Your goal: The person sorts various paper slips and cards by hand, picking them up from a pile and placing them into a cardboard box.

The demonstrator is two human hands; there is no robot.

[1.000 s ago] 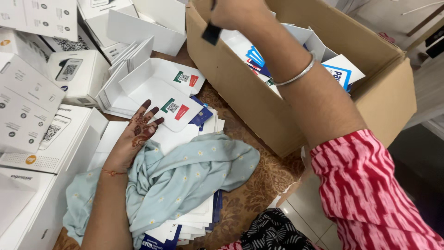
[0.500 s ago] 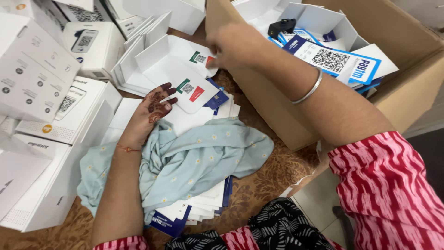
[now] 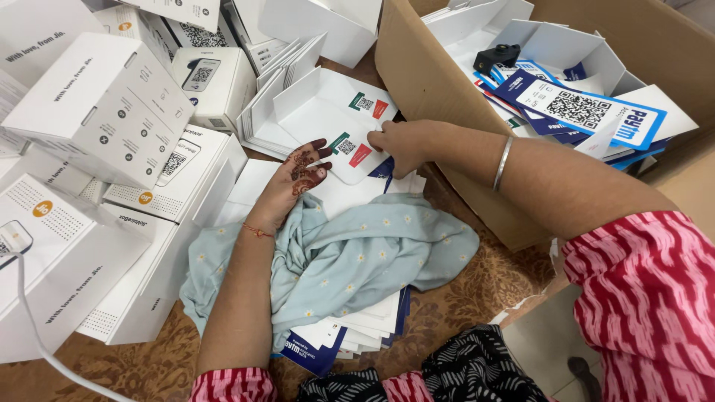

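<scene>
My left hand [image 3: 296, 179], patterned with henna, lies flat with fingers spread on a pile of white cards and a light blue flowered cloth [image 3: 350, 260]. Its fingertips touch a white card with a code square and a red patch [image 3: 344, 152]. My right hand [image 3: 402, 145] reaches across from the right and pinches the right edge of that same card. A second like card [image 3: 357, 108] lies just behind it. A silver bangle [image 3: 504, 164] sits on my right wrist.
An open cardboard box [image 3: 417, 74] at the right holds blue and white code cards [image 3: 581, 112], white inserts and a small black device [image 3: 497, 56]. Several white product boxes [image 3: 104, 112] are stacked at the left. A white cable [image 3: 30, 313] crosses the lower left.
My right hand dropped a small black device in the cardboard box, then came down and left to the white card. The left hand stayed on the pile. The view shifted left.
</scene>
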